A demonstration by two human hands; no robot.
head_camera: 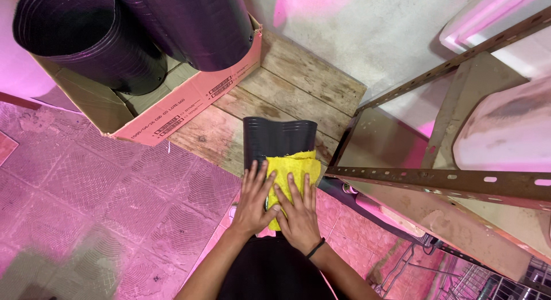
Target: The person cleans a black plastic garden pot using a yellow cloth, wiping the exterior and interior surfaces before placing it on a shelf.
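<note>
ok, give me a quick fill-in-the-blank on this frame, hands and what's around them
1. Both hands, left hand and right hand, press a ____ cloth.
2. The cloth lies on a flattened ____ plastic pot.
3. The stacked pots sit in a ____ box.
4. The pot rests on ____ planks.

Missing words: yellow; black; cardboard; wooden

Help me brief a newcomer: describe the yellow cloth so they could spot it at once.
Start at the cardboard box of stacked black pots at the upper left, then move down-right along the wooden planks to the single black pot lying on its side. The yellow cloth lies over its near end, under both hands. It is the only bright yellow thing among black, brown and pink.
</note>
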